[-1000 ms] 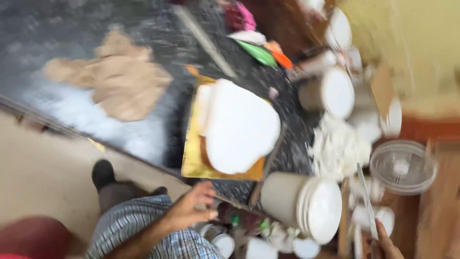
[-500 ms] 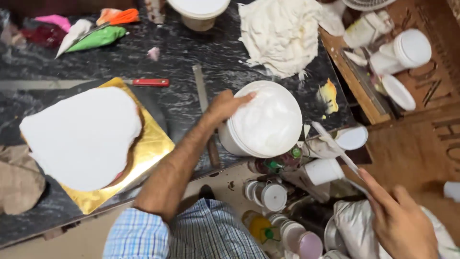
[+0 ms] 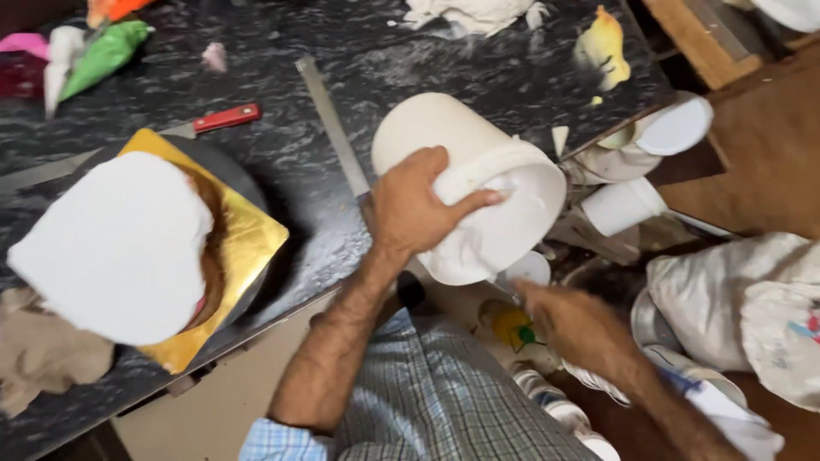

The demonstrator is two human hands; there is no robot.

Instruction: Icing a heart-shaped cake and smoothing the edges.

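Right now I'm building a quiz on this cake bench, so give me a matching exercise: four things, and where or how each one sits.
Things:
1. white tub
2. white-iced cake
3. red-handled knife
4. green piping bag

Places or states:
A. flat on the dark counter above the cake
B. far left corner of the counter
C. tilted at the counter edge, gripped by the left hand
D. on a gold board

Pairs: 1-C, 2-D, 3-A, 4-B

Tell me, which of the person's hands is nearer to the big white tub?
Left. The left hand grips the rim of the white tub, tilted at the counter's edge. The right hand is just below it, apart, over the jars.
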